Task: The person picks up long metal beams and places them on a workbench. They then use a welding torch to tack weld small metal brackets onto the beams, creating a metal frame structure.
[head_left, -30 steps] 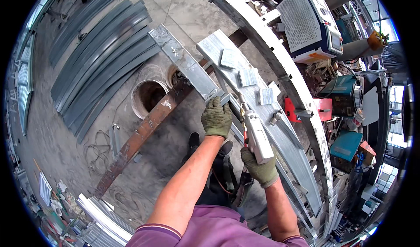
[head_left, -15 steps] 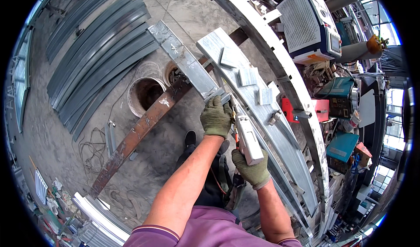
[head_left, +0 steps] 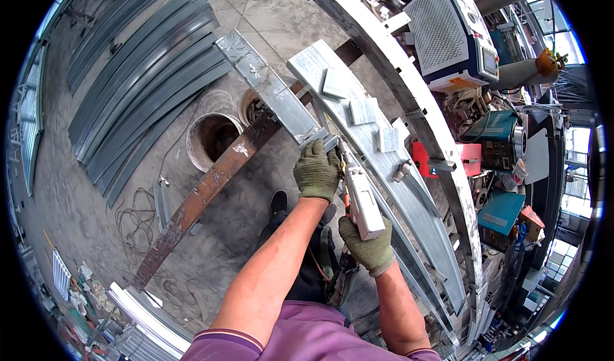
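My left hand (head_left: 316,172), in a green work glove, is closed on a small metal plate (head_left: 328,141) at the near end of a grey steel beam (head_left: 276,93). In my right hand (head_left: 369,247), gloved alike, is a white handheld welding gun (head_left: 365,206). Its narrow nozzle points away from me and reaches the plate, just right of my left fingers. Whether the tip touches the metal I cannot tell. My right fingers are mostly hidden beneath the gun's body.
A rusty brown support beam (head_left: 208,191) runs under the steel beam. Beside it stands a round bucket (head_left: 215,142). Small square plates (head_left: 362,111) lie on a wide grey beam (head_left: 313,60) to the right. Curved steel profiles (head_left: 144,82) cover the left floor. A white machine (head_left: 441,34) stands far right.
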### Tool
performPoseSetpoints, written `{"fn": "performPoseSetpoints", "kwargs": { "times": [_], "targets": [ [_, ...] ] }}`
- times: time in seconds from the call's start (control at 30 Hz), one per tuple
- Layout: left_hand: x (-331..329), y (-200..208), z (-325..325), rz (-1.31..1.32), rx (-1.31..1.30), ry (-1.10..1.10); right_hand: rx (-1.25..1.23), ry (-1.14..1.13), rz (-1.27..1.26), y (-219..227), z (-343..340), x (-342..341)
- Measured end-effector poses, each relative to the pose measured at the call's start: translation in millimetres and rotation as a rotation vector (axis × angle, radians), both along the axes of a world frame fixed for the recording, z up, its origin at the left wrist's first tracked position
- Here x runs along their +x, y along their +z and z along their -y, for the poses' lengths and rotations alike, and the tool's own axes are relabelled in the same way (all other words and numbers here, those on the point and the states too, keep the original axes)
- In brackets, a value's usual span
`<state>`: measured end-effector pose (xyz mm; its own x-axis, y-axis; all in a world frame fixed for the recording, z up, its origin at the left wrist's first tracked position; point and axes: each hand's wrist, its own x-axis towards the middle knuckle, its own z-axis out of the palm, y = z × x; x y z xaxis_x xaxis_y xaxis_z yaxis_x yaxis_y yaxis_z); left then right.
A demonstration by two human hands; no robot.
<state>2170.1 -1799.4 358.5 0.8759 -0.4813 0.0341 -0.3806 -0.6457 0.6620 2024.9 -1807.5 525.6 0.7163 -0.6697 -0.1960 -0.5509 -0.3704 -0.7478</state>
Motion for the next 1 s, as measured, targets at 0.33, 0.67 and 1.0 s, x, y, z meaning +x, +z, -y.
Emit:
{"fn": "performPoseSetpoints", "kwargs": {
  "times": [0.33,0.67,1.0],
  "targets": [
    [0.5,2.0,0.4,-0.011,0.024,-0.001,-0.004,0.005,-0.017,-1.1,-1.5,4.5],
    [3.8,4.2,-0.1,0.03,-0.052,-0.003,-0.056,0.047,-0.049,-1.9,-2.9,4.2],
    [0.8,0.4,-0.2,0.016,-0.066,0.004,-0.037,0.048,-0.072,4.5,-5.0,-2.9]
  ]
}}
